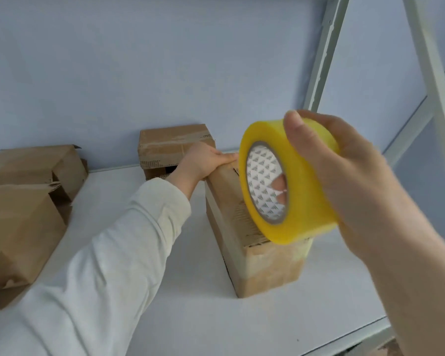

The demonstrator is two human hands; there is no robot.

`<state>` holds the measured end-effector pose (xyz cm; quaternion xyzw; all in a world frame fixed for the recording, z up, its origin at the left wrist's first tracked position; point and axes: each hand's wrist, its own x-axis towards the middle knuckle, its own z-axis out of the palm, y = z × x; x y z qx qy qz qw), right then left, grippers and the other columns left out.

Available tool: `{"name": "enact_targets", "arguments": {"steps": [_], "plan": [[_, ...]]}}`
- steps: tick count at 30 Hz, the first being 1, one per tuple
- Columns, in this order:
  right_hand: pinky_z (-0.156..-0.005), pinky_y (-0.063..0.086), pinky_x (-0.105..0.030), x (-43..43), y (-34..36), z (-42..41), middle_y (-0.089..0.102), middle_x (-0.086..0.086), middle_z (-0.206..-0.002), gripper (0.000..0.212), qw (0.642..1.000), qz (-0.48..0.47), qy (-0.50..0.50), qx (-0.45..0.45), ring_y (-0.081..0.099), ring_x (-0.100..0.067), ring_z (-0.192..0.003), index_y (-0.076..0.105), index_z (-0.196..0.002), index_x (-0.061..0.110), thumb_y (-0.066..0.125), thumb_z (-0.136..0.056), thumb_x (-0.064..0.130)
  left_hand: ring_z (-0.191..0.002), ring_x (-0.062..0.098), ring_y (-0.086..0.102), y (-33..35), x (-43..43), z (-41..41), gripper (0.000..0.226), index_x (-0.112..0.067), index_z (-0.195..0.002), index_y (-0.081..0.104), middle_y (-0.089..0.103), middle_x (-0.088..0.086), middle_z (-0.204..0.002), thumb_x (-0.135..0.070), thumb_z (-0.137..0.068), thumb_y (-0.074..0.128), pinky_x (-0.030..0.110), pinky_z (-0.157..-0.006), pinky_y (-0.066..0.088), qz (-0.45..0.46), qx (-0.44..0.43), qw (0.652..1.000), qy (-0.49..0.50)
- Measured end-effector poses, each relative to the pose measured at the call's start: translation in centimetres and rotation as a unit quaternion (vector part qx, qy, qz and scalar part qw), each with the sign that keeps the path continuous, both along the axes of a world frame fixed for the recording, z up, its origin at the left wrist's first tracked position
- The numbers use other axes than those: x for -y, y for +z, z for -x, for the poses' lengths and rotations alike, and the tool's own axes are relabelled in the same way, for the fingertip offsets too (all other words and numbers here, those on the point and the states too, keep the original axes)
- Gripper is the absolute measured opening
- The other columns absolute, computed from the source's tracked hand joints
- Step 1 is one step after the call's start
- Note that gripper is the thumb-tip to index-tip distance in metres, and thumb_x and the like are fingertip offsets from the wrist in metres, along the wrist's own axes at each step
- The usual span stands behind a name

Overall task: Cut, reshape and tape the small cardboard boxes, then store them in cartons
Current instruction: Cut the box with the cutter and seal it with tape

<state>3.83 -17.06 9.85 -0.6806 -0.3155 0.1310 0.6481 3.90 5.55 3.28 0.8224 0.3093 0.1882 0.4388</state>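
Taping seemed the step in hand: the left hand (206, 163) gripped the far end of the small box (265, 265) on the tabletop (165, 291) toward 5 o'clock, the right hand (344, 181) clasped the tape roll (306, 201) at its near top edge, and the strip probably next needed drawing along the seam.

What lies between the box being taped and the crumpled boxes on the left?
Head view: bare white shelf, crossed by the sleeve of the left hand gripping the box.

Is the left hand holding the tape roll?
No, the right hand grips the yellow tape roll, while the left hand holds the far end of the cardboard box.
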Motion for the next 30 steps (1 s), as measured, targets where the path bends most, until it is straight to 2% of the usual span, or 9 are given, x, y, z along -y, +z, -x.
{"name": "enact_targets", "arguments": {"steps": [3, 6, 8, 12, 20, 24, 26, 28, 30], "plan": [[-0.077, 0.056, -0.042, 2.2, 1.1, 1.0, 0.072, 0.011, -0.077, 0.056, 0.999, 0.032, 0.015, -0.008, 0.070, -0.008, -0.064, 0.061, -0.107, 0.039, 0.061, -0.059, 0.068, -0.060, 0.009, 0.056, -0.1, 0.0, 0.0, 0.022, -0.012, -0.083, 0.070, 0.061, -0.002, -0.067, -0.034, -0.082, 0.067, 0.025, -0.064, 0.050, 0.015, 0.003, 1.000, 0.009], [-0.061, 0.057, -0.034, 3.7, 1.9, 2.1, 0.069, 0.011, -0.059, 0.040, 0.997, 0.071, 0.041, -0.010, 0.067, -0.008, -0.052, 0.060, -0.106, 0.036, 0.057, -0.071, 0.057, -0.067, 0.012, 0.059, -0.1, 0.0, -0.1, 0.027, -0.012, -0.095, 0.073, 0.067, 0.004, -0.082, -0.035, -0.081, 0.069, 0.027, -0.069, 0.050, 0.015, 0.002, 1.000, 0.019], [-0.052, 0.058, -0.035, 4.7, 2.0, 2.9, 0.069, 0.007, -0.056, 0.041, 0.994, 0.090, 0.056, -0.031, 0.067, -0.017, -0.050, 0.062, -0.100, 0.035, 0.058, -0.064, 0.054, -0.079, 0.018, 0.064, -0.2, -0.2, -0.2, 0.032, -0.013, -0.097, 0.073, 0.069, 0.008, -0.094, -0.040, -0.080, 0.069, 0.028, -0.070, 0.049, 0.001, -0.014, 1.000, 0.022], [-0.071, 0.057, -0.047, 6.4, 1.0, 3.1, 0.071, 0.004, -0.064, 0.059, 0.991, 0.128, 0.039, -0.011, 0.069, -0.021, -0.058, 0.063, -0.096, 0.045, 0.048, -0.045, 0.068, -0.085, 0.018, 0.064, -0.2, -0.2, -0.3, 0.040, -0.013, -0.100, 0.073, 0.070, 0.006, -0.097, -0.046, -0.077, 0.070, 0.024, -0.066, 0.048, 0.006, -0.020, 1.000, 0.022], [-0.041, 0.047, -0.013, 7.0, -4.2, 4.3, 0.066, 0.013, -0.053, 0.054, 0.982, 0.163, 0.025, -0.088, 0.063, -0.006, -0.045, 0.052, -0.105, 0.041, 0.044, -0.054, 0.057, -0.083, 0.017, 0.064, -0.3, 0.0, -0.4, 0.040, -0.011, -0.100, 0.073, 0.069, 0.005, -0.095, -0.044, -0.078, 0.070, 0.019, -0.060, 0.045, 0.000, -0.014, 1.000, 0.028], [-0.038, 0.045, -0.013, 7.2, -5.3, 4.1, 0.068, 0.009, -0.055, 0.028, 0.984, 0.141, 0.016, -0.110, 0.064, -0.013, -0.046, 0.053, -0.108, 0.038, 0.052, -0.080, 0.045, -0.095, 0.011, 0.057, -0.6, 1.5, 0.4, 0.034, -0.012, -0.100, 0.071, 0.067, 0.004, -0.106, -0.041, -0.084, 0.063, 0.021, -0.074, 0.042, -0.179, 0.051, 0.981, 0.057], [-0.039, 0.047, -0.014, 7.3, -5.3, 3.9, 0.067, 0.011, -0.056, 0.027, 0.984, 0.137, 0.018, -0.112, 0.065, -0.013, -0.048, 0.053, -0.109, 0.038, 0.053, -0.082, 0.043, -0.118, 0.004, 0.045, -0.4, 3.3, 2.2, 0.046, -0.023, -0.109, 0.066, 0.056, -0.001, -0.128, -0.058, -0.081, 0.055, 0.018, -0.100, 0.030, -0.240, 0.105, 0.963, -0.058], [-0.040, 0.048, -0.015, 7.2, -5.3, 3.7, 0.067, 0.014, -0.056, 0.029, 0.984, 0.138, 0.031, -0.112, 0.065, -0.010, -0.050, 0.052, -0.110, 0.039, 0.052, -0.082, 0.046, -0.130, -0.008, 0.028, -0.5, 5.4, 4.9, 0.074, -0.034, -0.122, 0.052, 0.042, -0.010, -0.139, -0.082, -0.069, 0.038, 0.015, -0.110, 0.017, -0.240, 0.061, 0.933, -0.260], [-0.046, 0.050, -0.016, 7.3, -5.4, 3.5, 0.067, 0.017, -0.059, 0.033, 0.982, 0.143, 0.048, -0.111, 0.066, -0.009, -0.054, 0.051, -0.114, 0.041, 0.051, -0.081, 0.049, -0.138, -0.006, 0.015, -1.5, 6.6, 7.1, 0.091, -0.037, -0.135, 0.034, 0.026, -0.012, -0.150, -0.090, -0.061, 0.032, 0.021, -0.114, 0.008, -0.343, 0.006, 0.878, -0.334]]}}
